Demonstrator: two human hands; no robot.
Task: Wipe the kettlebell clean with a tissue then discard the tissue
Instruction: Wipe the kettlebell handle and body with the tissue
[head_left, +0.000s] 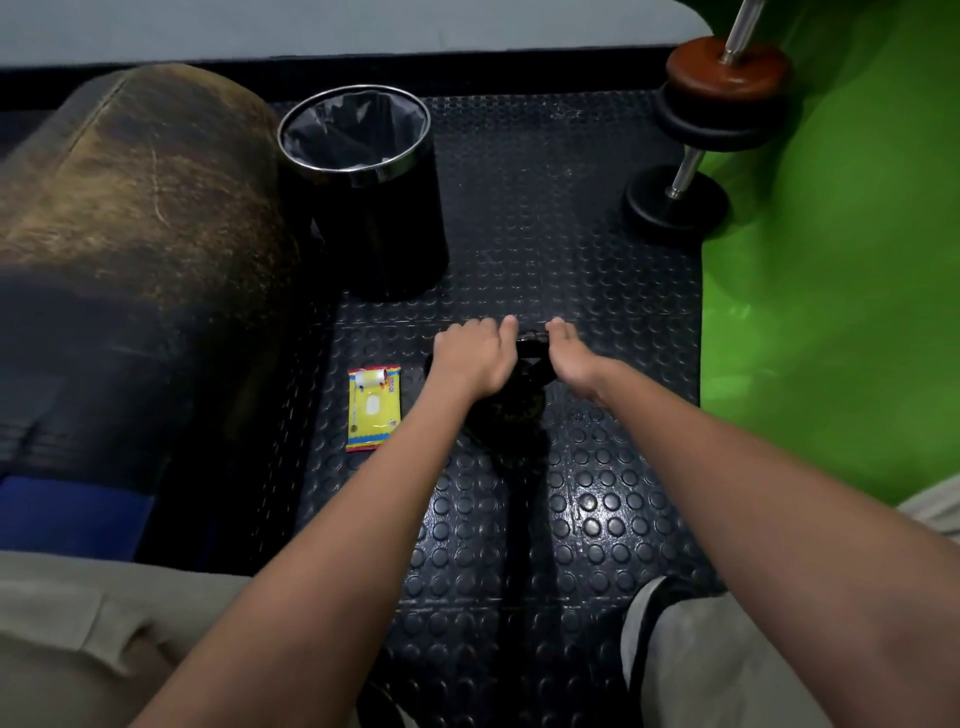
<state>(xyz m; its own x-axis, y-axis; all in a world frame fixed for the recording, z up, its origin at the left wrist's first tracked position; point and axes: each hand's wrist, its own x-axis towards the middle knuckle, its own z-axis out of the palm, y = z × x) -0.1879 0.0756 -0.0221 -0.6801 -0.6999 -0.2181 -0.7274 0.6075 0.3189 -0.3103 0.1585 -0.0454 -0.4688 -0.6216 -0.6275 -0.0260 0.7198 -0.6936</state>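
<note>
Two hands are down on the kettlebell (511, 402), which sits on the studded floor mat (597, 493) straight ahead of the person. The left hand (475, 353) and right hand (569, 353) curl over the dark handle from either side, equally near, the handle running left to right between them. No tissue is out yet, I reckon; the yellow tissue packet (374, 406) lies flat just left of the left hand, so that hand is nearer it. A lined bin (363, 187) stands beyond, farther left.

tissue pack (374, 407) just left of the kettlebell (511, 410) — bin (363, 192) behind, dumbbells (696, 150) far right.
</note>
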